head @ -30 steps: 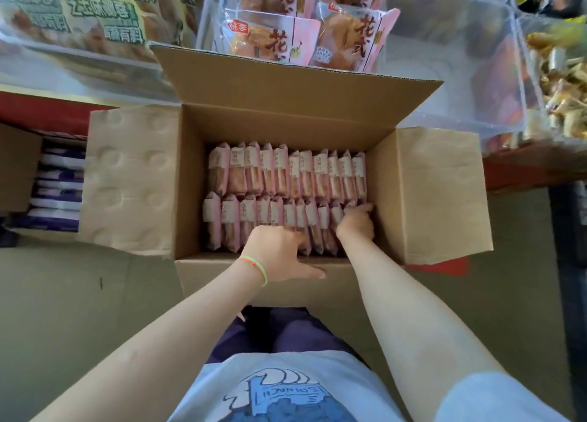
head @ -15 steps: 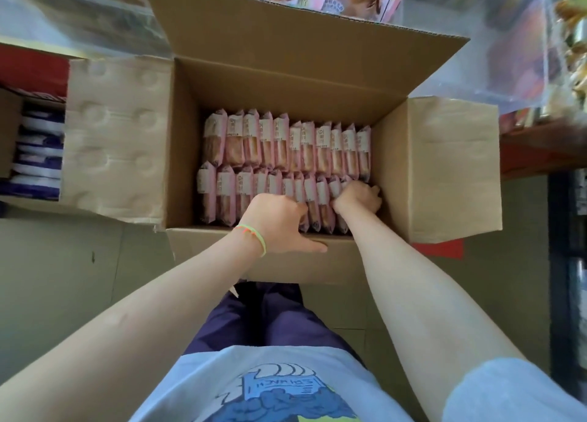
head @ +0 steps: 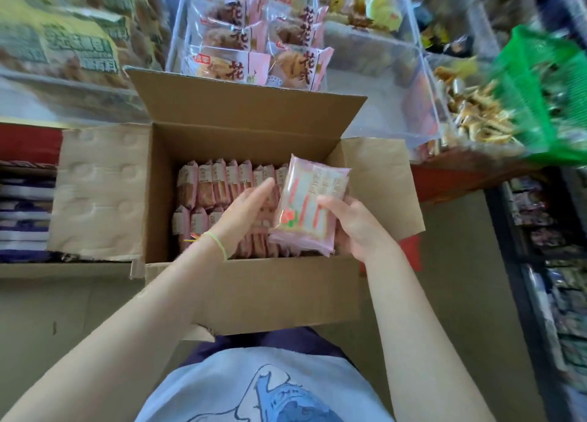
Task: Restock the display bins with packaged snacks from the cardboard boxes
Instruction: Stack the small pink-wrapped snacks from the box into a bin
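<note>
An open cardboard box (head: 286, 294) stands in front of me, packed with two rows of pink snack packets (head: 219, 183) standing on edge. My right hand (head: 359, 227) grips a small stack of pink packets (head: 308, 205) lifted above the box's right side. The fingers of my left hand (head: 244, 208) are straight, their tips beside the stack's left edge; whether they touch it is unclear. Behind the box, a clear display bin (head: 181, 30) holds matching pink packets (head: 228, 67).
A second open box (head: 9, 272) with purple-and-white packs (head: 25, 212) sits at the left. Clear bins hold green-labelled bags (head: 63, 40) at back left and golden snacks (head: 476, 110) at right. A green basket (head: 540, 97) and a dark shelf rack (head: 540, 294) are at the right.
My right hand pulled a stack of pink packets up out of the box's near row. My left hand left the box rim and rose beside the stack. The view tilted up toward the bins.
</note>
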